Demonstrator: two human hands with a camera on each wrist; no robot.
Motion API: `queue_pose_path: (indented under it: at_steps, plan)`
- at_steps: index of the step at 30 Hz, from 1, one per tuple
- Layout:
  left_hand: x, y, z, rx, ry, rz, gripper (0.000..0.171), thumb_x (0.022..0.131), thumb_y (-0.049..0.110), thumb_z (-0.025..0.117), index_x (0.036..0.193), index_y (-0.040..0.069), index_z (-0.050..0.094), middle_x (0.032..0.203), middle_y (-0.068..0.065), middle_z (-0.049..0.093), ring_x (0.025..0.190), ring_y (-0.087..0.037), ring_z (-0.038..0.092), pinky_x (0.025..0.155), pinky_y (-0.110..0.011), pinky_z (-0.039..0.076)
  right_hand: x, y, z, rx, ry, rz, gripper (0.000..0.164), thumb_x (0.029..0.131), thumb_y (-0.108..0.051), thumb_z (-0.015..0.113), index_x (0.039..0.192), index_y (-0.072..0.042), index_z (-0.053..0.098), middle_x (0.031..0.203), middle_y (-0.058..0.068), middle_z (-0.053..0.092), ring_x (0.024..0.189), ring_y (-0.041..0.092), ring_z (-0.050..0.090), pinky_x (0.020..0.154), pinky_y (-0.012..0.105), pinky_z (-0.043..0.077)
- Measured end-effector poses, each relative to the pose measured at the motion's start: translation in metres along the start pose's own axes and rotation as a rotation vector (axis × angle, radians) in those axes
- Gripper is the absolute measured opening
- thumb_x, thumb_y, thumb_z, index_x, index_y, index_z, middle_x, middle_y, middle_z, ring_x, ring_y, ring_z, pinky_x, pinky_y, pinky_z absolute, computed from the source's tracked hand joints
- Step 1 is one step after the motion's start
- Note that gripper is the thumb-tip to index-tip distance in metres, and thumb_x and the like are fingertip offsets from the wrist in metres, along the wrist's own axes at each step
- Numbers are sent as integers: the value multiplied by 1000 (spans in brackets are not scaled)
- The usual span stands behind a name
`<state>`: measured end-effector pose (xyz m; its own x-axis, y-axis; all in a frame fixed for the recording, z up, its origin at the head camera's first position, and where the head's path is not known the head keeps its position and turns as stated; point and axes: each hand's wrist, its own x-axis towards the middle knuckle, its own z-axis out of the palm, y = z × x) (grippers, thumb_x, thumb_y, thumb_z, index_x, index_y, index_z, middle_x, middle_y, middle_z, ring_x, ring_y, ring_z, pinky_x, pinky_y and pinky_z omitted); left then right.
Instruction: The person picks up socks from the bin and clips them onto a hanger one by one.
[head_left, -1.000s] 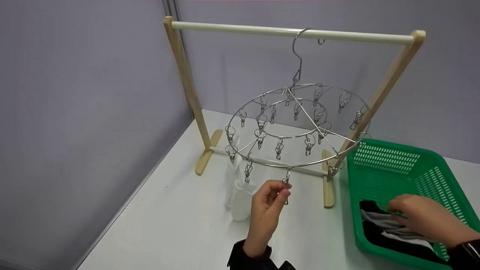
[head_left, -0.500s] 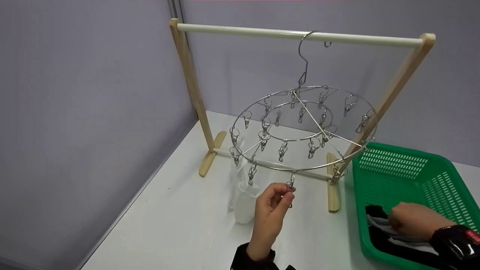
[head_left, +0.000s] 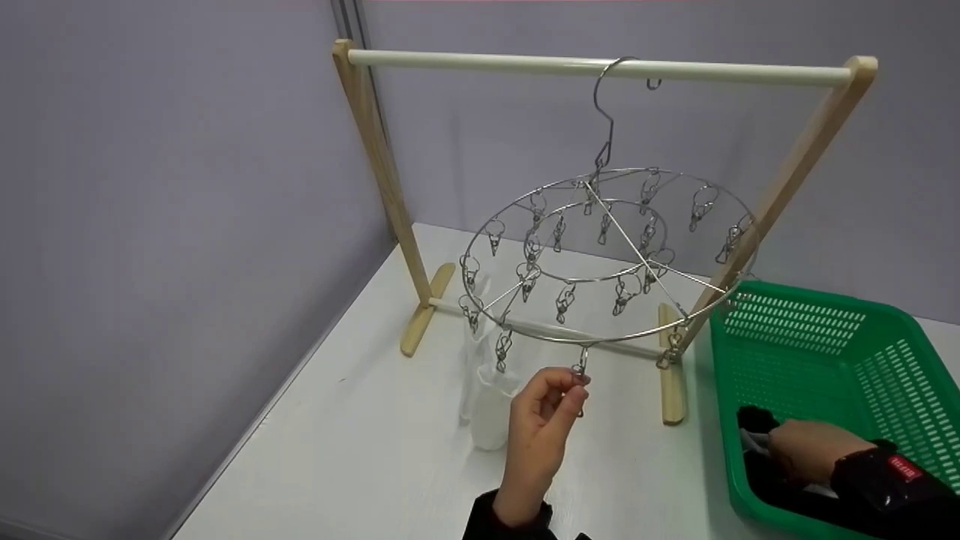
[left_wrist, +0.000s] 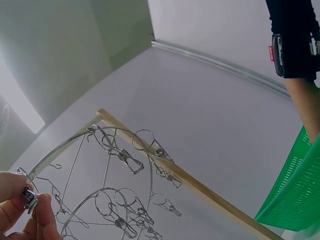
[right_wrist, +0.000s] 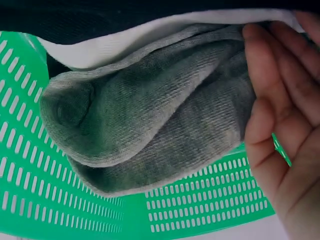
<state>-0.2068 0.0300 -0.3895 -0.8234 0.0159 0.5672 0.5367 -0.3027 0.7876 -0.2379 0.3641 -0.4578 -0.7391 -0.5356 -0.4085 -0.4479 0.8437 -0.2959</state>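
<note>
In the head view my left hand (head_left: 538, 431) pinches a metal clip (head_left: 581, 367) at the front of a round clip hanger (head_left: 577, 339). The left wrist view shows that clip (left_wrist: 30, 197) between thumb and fingers. My right hand (head_left: 814, 450) is down inside the green basket (head_left: 739, 472), on a pile of socks. In the right wrist view, thumb and fingers hold the end of a ribbed grey sock (right_wrist: 150, 110); the exact grip is partly hidden. White fabric (right_wrist: 100, 50) and black fabric (right_wrist: 110, 22) lie beside it. Two white, sock-like pieces (head_left: 491, 420) hang at the hanger's front left.
The hanger hooks over the white bar (head_left: 510, 63) of a wooden rack (head_left: 386, 172) on a white table (head_left: 337, 450). Several other clips (head_left: 562, 304) dangle from its rings. A wall (head_left: 187, 187) stands along the table's left edge, another behind the rack.
My right hand has moved further over the socks in the basket, and its fingers have curled in, with the sleeve now covering more of the pile. The left hand keeps its pinch on the clip.
</note>
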Motion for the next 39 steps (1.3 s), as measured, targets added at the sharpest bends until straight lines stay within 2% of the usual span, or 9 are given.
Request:
queue_pose_path:
  at_steps: [7, 9, 13, 17, 20, 24, 28, 33, 39]
  plan:
    - [-2, -15, -4, -7, -6, 14, 6, 76, -2, 48, 82, -2, 47, 81, -15, 50, 64, -16, 47, 50, -25, 41, 7, 5, 12, -64, -6, 157, 21, 62, -8, 56, 48, -16, 43, 48, -7, 40, 41, 8, 36, 38, 25, 32]
    - [-5, -33, -7, -9, -8, 47, 7, 78, 3, 48, 84, 2, 48, 83, -12, 51, 65, -15, 47, 52, -24, 41, 8, 6, 12, -59, -2, 159, 20, 63, -8, 55, 49, -16, 43, 48, -6, 41, 41, 9, 37, 38, 26, 33]
    - [-5, -38, -8, -19, -12, 58, 8, 78, 5, 48, 86, 4, 49, 84, -10, 51, 67, -18, 48, 52, -25, 41, 6, 4, 6, -69, -5, 164, 20, 65, -10, 55, 49, -17, 44, 49, -7, 42, 42, 8, 38, 39, 27, 34]
    - [-8, -48, -10, -6, -23, 71, 11, 77, 1, 47, 88, 4, 48, 86, -10, 50, 67, -18, 48, 51, -24, 40, -1, 4, -2, -97, 62, 64, 24, 64, -7, 55, 48, -18, 40, 45, -11, 38, 38, 4, 33, 36, 23, 31]
    - [-12, -70, -14, 6, -27, 80, 14, 77, -1, 47, 90, 4, 48, 88, -9, 50, 68, -16, 47, 51, -23, 39, -8, 4, -9, -127, 142, -23, 32, 63, -4, 53, 46, -20, 31, 41, -13, 25, 35, 1, 21, 32, 18, 22]
    - [-17, -94, -18, 17, -10, 65, 13, 78, 1, 46, 91, 4, 48, 89, -9, 50, 69, -15, 47, 52, -23, 38, -17, 3, -18, -127, 171, -8, 38, 65, 1, 48, 50, -21, 20, 45, -11, 11, 42, 5, 6, 36, 18, 11]
    - [-13, -75, -15, 16, -5, 55, 11, 78, 0, 46, 88, 4, 49, 87, -11, 50, 66, -15, 46, 51, -22, 38, -24, 2, -26, -62, 125, 114, 40, 69, 0, 49, 52, -19, 20, 49, -7, 9, 46, 9, 6, 41, 23, 10]
    - [-4, -14, -5, -18, -3, -17, 4, 78, 2, 47, 81, 0, 47, 82, -14, 50, 64, -17, 47, 51, -25, 40, -32, -1, -39, -74, 130, 199, 37, 70, -5, 55, 51, -18, 25, 49, -6, 14, 44, 7, 12, 41, 22, 15]
    - [-4, -17, -4, -16, -12, 18, 8, 77, -3, 47, 82, 4, 48, 83, -7, 51, 64, -14, 47, 50, -25, 40, -40, -5, -51, -131, 225, 219, 20, 70, -7, 55, 58, -18, 44, 51, -8, 35, 44, 4, 31, 42, 23, 27]
